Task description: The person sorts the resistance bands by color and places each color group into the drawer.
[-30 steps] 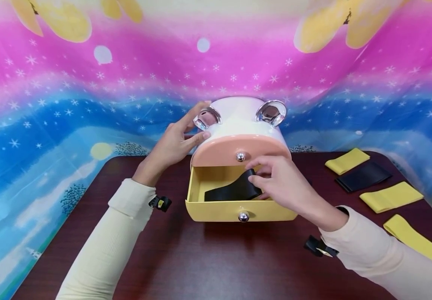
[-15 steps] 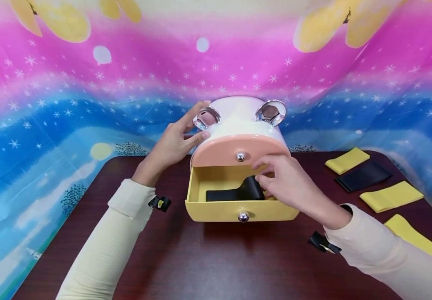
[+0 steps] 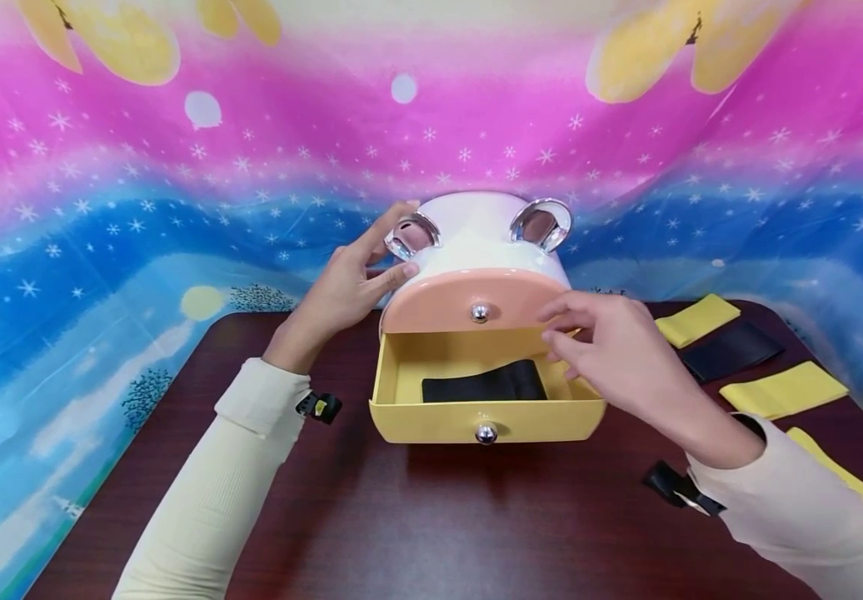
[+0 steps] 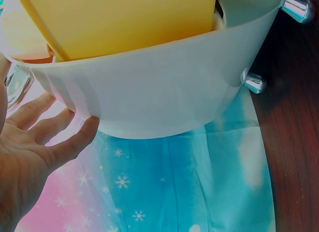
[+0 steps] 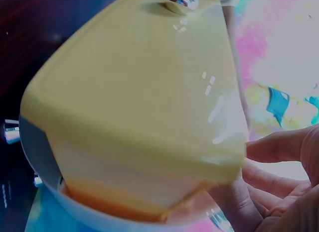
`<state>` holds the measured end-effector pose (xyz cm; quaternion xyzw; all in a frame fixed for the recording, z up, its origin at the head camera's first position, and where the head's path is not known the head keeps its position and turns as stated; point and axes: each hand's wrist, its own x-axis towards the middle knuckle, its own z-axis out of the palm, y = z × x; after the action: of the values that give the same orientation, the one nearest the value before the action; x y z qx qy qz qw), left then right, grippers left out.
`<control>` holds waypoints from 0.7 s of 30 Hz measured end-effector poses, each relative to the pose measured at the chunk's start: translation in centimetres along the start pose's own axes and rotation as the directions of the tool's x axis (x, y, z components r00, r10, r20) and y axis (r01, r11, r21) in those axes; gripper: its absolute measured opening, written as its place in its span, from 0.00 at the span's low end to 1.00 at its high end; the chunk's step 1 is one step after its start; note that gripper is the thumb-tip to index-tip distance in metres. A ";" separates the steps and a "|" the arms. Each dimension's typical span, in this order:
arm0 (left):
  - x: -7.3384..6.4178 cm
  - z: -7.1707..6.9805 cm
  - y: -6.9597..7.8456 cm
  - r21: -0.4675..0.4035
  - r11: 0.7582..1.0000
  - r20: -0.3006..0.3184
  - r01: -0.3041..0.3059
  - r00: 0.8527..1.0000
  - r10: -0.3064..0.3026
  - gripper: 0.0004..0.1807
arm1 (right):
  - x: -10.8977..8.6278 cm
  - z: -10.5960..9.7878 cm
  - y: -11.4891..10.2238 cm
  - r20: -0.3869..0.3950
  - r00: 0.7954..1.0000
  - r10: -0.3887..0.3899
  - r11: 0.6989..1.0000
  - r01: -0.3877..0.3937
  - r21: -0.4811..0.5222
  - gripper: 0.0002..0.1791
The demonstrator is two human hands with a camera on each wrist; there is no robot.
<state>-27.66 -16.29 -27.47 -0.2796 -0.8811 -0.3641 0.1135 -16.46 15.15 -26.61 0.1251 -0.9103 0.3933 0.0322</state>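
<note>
Head view: right hand (image 3: 619,358) perhaps touches drawer (image 3: 431,423); sleeve (image 3: 791,504) part-hides yellow band (image 3: 848,477).

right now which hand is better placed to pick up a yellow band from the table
Probably the right hand: it looks empty, and the yellow bands lie on its side of the table. The left hand touches the left side of the white box, farther from them.
</note>
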 end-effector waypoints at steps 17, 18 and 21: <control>0.0 0.0 -0.1 0.013 1.000 0.003 0.004 1.000 -0.004 0.41 | -1.1 -3.9 4.5 -0.189 0.981 -0.041 0.995 0.023 -0.096 0.13; 0.0 0.0 -0.1 0.012 1.000 0.003 0.004 1.000 -0.004 0.41 | -1.1 -4.1 4.9 -0.193 0.980 -0.047 0.994 0.028 -0.103 0.13; 0.0 0.0 -0.1 0.012 1.000 0.001 0.006 1.000 -0.006 0.41 | -0.8 -4.4 6.0 -0.192 0.980 -0.058 0.991 0.033 -0.130 0.13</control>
<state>-27.73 -16.35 -27.55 -0.2765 -0.8842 -0.3590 0.1135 -17.37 22.51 -27.96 0.1044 -0.9226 0.3445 0.1385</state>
